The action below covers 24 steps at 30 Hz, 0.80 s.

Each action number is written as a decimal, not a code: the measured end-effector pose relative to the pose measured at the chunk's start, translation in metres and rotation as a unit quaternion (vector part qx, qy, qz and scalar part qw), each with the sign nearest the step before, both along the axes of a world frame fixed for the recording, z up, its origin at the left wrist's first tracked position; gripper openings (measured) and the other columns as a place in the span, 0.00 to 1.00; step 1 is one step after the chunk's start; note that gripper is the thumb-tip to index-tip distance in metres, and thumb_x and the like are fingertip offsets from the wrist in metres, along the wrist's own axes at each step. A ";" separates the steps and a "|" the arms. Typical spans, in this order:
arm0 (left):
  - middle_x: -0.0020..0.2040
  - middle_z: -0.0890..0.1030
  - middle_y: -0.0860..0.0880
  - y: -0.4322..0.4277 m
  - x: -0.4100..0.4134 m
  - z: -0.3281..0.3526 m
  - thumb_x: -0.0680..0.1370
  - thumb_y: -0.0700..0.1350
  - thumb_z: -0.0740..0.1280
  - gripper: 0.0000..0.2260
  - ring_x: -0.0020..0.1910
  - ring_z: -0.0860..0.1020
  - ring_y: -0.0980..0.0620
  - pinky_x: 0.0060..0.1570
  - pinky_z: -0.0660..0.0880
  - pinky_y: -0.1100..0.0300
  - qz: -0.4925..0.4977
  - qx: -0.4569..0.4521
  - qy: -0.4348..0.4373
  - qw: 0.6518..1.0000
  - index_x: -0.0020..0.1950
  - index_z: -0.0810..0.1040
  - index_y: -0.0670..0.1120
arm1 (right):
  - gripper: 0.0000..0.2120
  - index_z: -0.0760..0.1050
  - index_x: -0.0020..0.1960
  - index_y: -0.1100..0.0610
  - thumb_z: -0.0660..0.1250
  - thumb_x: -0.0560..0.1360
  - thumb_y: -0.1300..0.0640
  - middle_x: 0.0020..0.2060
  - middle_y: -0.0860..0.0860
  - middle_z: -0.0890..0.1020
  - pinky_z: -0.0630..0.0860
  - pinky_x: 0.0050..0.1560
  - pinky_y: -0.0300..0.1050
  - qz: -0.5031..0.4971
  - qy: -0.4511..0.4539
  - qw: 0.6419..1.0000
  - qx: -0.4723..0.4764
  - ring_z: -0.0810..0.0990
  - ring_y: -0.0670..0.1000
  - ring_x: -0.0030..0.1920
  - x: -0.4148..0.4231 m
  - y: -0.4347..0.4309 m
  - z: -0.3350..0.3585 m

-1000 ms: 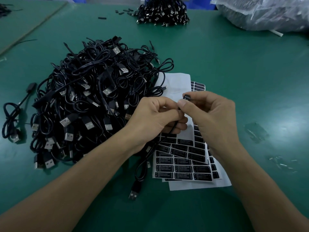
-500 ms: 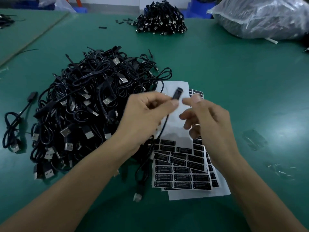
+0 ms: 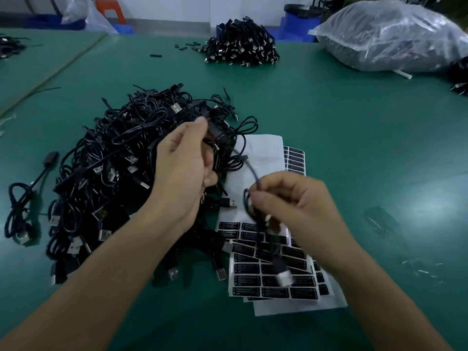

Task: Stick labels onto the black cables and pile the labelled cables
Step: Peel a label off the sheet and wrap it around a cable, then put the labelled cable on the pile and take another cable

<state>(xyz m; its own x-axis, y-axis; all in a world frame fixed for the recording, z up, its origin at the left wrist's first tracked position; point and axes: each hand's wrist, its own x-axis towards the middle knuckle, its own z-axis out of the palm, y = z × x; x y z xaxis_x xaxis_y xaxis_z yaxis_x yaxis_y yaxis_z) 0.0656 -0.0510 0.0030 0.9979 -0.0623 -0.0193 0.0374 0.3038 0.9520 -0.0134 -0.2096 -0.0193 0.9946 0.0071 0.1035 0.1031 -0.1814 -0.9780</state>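
Head view: matte green tabletop, smooth w/ a soft sheen. The left hand hovers over the big tangled heap of thin black rubbery cables. Its thumb & fingers are clamped on the small oblong block at one end of a single black cable. That cable arcs thru the air, clear of the tabletop, to the right hand, whose curled fingers pinch it in a small loop. The rest hangs below, ending in a flat, metal-tipped USB plug, blurred, above the label sheets. Can't tell if a label is on it.

The sheets are glossy white backing paper, stacked & fanned, w/ rows of small black rectangular stickers in tiny white print; the top part is bare white. They lie just right of the heap, which overlaps their edge. The heap bristles w/ boxy silver USB ends.

A loose coiled black lead lies apart at far left. At the back sit a smaller cable mound & a crinkly clear plastic bag w/ dark contents.
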 end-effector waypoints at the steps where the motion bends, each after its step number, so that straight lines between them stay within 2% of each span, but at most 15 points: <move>1: 0.26 0.68 0.51 0.002 0.001 0.001 0.85 0.48 0.61 0.14 0.22 0.61 0.56 0.22 0.60 0.64 0.005 0.004 0.004 1.000 0.43 0.77 0.43 | 0.09 0.84 0.43 0.51 0.71 0.76 0.63 0.36 0.51 0.86 0.77 0.32 0.35 -0.037 0.001 0.999 0.021 0.82 0.44 0.33 0.003 -0.009 0.002; 3: 0.27 0.69 0.50 0.004 0.002 0.003 0.85 0.49 0.60 0.13 0.22 0.61 0.56 0.22 0.58 0.63 0.003 0.017 0.000 1.000 0.46 0.79 0.44 | 0.09 0.86 0.43 0.51 0.72 0.75 0.63 0.34 0.50 0.86 0.77 0.30 0.35 -0.153 -0.008 0.988 0.024 0.82 0.44 0.31 0.014 -0.034 0.006; 4: 0.28 0.68 0.50 0.005 0.002 0.004 0.85 0.48 0.61 0.12 0.23 0.60 0.56 0.22 0.57 0.63 -0.001 0.028 -0.008 1.000 0.46 0.78 0.44 | 0.07 0.86 0.43 0.53 0.72 0.75 0.62 0.33 0.48 0.86 0.77 0.30 0.36 -0.215 -0.013 0.976 -0.011 0.81 0.44 0.30 0.023 -0.047 0.006; 6: 0.29 0.64 0.48 0.007 0.002 0.006 0.84 0.45 0.63 0.11 0.24 0.57 0.55 0.22 0.55 0.64 -0.003 0.058 -0.033 0.998 0.43 0.77 0.43 | 0.04 0.85 0.43 0.54 0.72 0.75 0.58 0.32 0.48 0.85 0.80 0.38 0.42 -0.317 -0.016 0.941 -0.120 0.82 0.48 0.33 0.041 -0.075 0.006; 7: 0.30 0.63 0.47 0.008 0.003 0.006 0.84 0.44 0.63 0.12 0.24 0.56 0.54 0.22 0.55 0.65 0.001 0.072 -0.044 0.996 0.42 0.77 0.43 | 0.05 0.84 0.42 0.56 0.71 0.75 0.57 0.33 0.51 0.85 0.81 0.41 0.45 -0.349 -0.011 0.921 -0.171 0.81 0.52 0.33 0.050 -0.088 0.004; 9: 0.31 0.61 0.46 0.011 0.004 0.007 0.83 0.43 0.64 0.12 0.24 0.56 0.54 0.21 0.56 0.65 0.014 0.092 -0.053 0.994 0.40 0.77 0.44 | 0.09 0.82 0.44 0.64 0.67 0.76 0.59 0.39 0.63 0.84 0.79 0.40 0.49 -0.371 0.014 0.894 -0.252 0.76 0.58 0.33 0.068 -0.106 0.002; 11: 0.31 0.61 0.46 0.012 0.006 0.006 0.83 0.43 0.64 0.12 0.25 0.55 0.54 0.20 0.56 0.65 0.020 0.094 -0.050 0.994 0.40 0.77 0.45 | 0.11 0.80 0.45 0.70 0.64 0.76 0.62 0.39 0.69 0.82 0.78 0.40 0.55 -0.367 0.051 0.881 -0.296 0.75 0.64 0.38 0.085 -0.114 -0.002; 13: 0.31 0.61 0.47 0.013 0.008 0.005 0.83 0.44 0.64 0.12 0.25 0.56 0.54 0.21 0.56 0.65 0.023 0.093 -0.044 0.994 0.40 0.77 0.45 | 0.14 0.75 0.35 0.67 0.63 0.76 0.62 0.30 0.64 0.74 0.70 0.34 0.51 -0.358 0.077 0.874 -0.320 0.70 0.63 0.39 0.096 -0.111 -0.005; 14: 0.30 0.62 0.47 0.014 0.008 0.005 0.83 0.44 0.64 0.12 0.25 0.56 0.54 0.21 0.56 0.65 0.025 0.094 -0.040 0.994 0.40 0.77 0.45 | 0.14 0.73 0.33 0.64 0.63 0.77 0.60 0.30 0.61 0.72 0.67 0.33 0.51 -0.351 0.084 0.870 -0.336 0.69 0.63 0.39 0.099 -0.108 -0.007; 16: 0.30 0.62 0.47 0.015 0.010 0.004 0.83 0.44 0.65 0.11 0.25 0.56 0.54 0.21 0.56 0.65 0.031 0.095 -0.034 0.994 0.40 0.77 0.45 | 0.12 0.81 0.45 0.65 0.65 0.78 0.56 0.41 0.64 0.80 0.70 0.44 0.52 -0.340 0.062 0.857 -0.382 0.75 0.66 0.48 0.102 -0.096 -0.010; 17: 0.30 0.61 0.47 0.016 0.011 0.004 0.83 0.44 0.65 0.11 0.25 0.55 0.54 0.21 0.55 0.65 0.033 0.094 -0.032 0.995 0.40 0.77 0.45 | 0.12 0.82 0.53 0.63 0.65 0.78 0.55 0.48 0.63 0.82 0.73 0.51 0.52 -0.332 0.033 0.852 -0.405 0.77 0.65 0.53 0.099 -0.086 -0.008; 18: 0.30 0.61 0.47 0.017 0.012 0.004 0.83 0.44 0.65 0.11 0.25 0.55 0.54 0.21 0.55 0.65 0.035 0.091 -0.030 0.995 0.40 0.77 0.45 | 0.12 0.83 0.55 0.59 0.65 0.78 0.55 0.51 0.60 0.84 0.74 0.54 0.51 -0.315 0.002 0.855 -0.413 0.79 0.63 0.55 0.096 -0.075 -0.007; 20: 0.30 0.60 0.48 0.018 0.012 0.004 0.83 0.44 0.65 0.11 0.25 0.55 0.54 0.20 0.55 0.65 0.034 0.084 -0.029 0.995 0.41 0.76 0.45 | 0.09 0.84 0.50 0.54 0.65 0.77 0.55 0.44 0.52 0.86 0.77 0.50 0.44 -0.245 -0.030 0.886 -0.393 0.82 0.55 0.47 0.090 -0.050 -0.004; 22: 0.29 0.61 0.49 0.018 0.012 0.005 0.83 0.44 0.64 0.11 0.24 0.55 0.55 0.20 0.55 0.65 0.030 0.079 -0.029 0.996 0.41 0.76 0.45 | 0.07 0.85 0.47 0.52 0.67 0.77 0.55 0.39 0.46 0.85 0.74 0.41 0.31 -0.158 -0.045 0.913 -0.374 0.82 0.45 0.40 0.083 -0.020 -0.001; 24: 0.27 0.61 0.51 0.018 0.012 0.006 0.83 0.44 0.64 0.11 0.23 0.56 0.56 0.20 0.55 0.66 0.031 0.071 -0.030 0.997 0.42 0.76 0.44 | 0.06 0.84 0.49 0.51 0.68 0.79 0.52 0.39 0.43 0.83 0.72 0.39 0.29 -0.095 -0.055 0.927 -0.358 0.80 0.38 0.38 0.078 0.007 -0.001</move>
<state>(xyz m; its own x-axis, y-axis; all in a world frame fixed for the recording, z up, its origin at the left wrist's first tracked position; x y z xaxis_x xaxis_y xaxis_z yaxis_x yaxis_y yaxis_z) 0.0779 -0.0326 0.0085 0.9993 -0.0012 0.0364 -0.0357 0.1656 0.9856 0.0649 -0.2023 -0.0199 0.9688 -0.0616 0.2400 0.0940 -0.8048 -0.5861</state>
